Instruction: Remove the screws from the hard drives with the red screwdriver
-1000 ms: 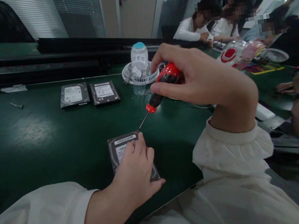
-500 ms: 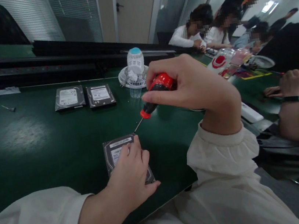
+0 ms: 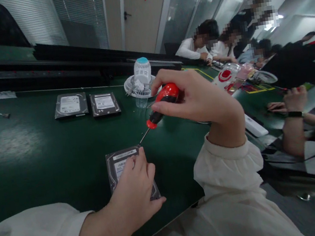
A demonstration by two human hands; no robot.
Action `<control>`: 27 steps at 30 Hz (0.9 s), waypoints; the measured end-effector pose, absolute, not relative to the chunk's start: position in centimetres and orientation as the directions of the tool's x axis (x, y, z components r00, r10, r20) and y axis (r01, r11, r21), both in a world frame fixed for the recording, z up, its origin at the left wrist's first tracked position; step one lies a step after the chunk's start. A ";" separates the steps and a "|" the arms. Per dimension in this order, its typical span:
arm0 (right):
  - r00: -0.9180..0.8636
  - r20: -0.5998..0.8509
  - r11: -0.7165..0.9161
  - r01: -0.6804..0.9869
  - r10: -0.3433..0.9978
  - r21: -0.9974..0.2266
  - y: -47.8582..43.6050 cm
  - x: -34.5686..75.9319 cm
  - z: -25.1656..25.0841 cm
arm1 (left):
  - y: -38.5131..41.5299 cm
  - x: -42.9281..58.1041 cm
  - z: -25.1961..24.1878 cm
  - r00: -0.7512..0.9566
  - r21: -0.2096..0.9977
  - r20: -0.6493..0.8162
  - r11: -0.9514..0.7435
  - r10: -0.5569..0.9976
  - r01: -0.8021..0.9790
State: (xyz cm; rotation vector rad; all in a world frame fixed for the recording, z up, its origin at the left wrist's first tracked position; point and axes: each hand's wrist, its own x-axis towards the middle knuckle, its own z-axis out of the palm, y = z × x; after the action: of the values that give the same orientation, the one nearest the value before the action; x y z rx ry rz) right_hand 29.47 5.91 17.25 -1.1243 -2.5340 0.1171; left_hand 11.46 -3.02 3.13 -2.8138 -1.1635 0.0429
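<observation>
A dark hard drive [image 3: 111, 159] with white labels lies flat near the table's front edge. My left hand [image 3: 135, 179] is laid over it, its fingers on the top face and its thumb by the lower right corner; much of the label is covered. Wrapped in my right hand [image 3: 192, 93] is a red and black screwdriver [image 3: 168, 92], tilted down to the left. Its thin shaft reaches the drive's far right corner, close to my left fingertips. Whatever screw is under the tip is too small to make out.
Two more hard drives, one [image 3: 70, 105] left of the other [image 3: 104, 104], lie farther back. A white fan [image 3: 143, 73] stands behind my right hand. At the left is a small brush-like item [image 3: 2, 114]. Co-workers sit along the right, one with a wristband [image 3: 295, 114].
The whole view has shifted slightly, so table items sit a little further left and lower. Both hands, the screwdriver and the drive keep nearly the same arrangement.
</observation>
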 end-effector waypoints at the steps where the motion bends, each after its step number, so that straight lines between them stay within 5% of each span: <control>1: -0.615 0.298 0.680 0.697 0.730 -0.227 6.0 29.5 17.2 | -3.0 11.4 3.1 0.707 -0.101 0.009 -0.702 0.707 0.704; 27: -0.623 0.318 0.696 0.679 0.714 -0.234 6.1 29.7 17.0 | -3.1 11.4 2.9 0.705 -0.069 0.001 -0.704 0.709 0.707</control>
State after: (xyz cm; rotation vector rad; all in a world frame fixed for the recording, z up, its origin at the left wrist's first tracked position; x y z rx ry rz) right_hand 29.72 6.12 17.04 -1.0842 -2.5204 0.1280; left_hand 11.40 -3.06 2.93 -2.8414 -1.1813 0.0395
